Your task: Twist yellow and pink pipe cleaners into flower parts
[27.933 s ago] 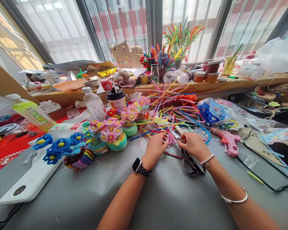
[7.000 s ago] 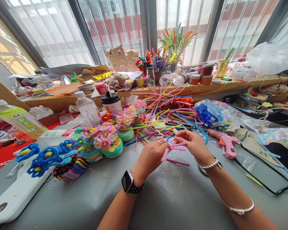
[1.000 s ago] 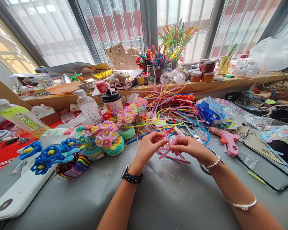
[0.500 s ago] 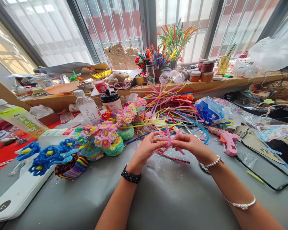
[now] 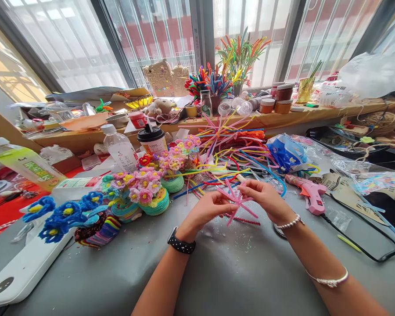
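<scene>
Between my hands, above the grey table, is a pink pipe-cleaner star (image 5: 238,201) with several straight arms spreading from its centre. My left hand (image 5: 213,208) pinches it from the left, thumb and fingers closed on one arm. From the upper right, my right hand (image 5: 265,195) has its fingertips closed on another arm. Beneath and just behind the star lies a dark red glittery pipe cleaner (image 5: 245,220). Small glitter specks dot the table in front of it.
A pile of pipe cleaners (image 5: 230,142) lies behind my hands. To the right is a pink glue gun (image 5: 311,193) with a black cord. Flower pots made of pipe cleaners (image 5: 154,202), a coffee cup (image 5: 152,140) and bottles (image 5: 120,149) stand at left.
The star has turned and tilted, so more of its arms show. My right hand has shifted its grip to an upper arm, and my left hand has moved slightly right.
</scene>
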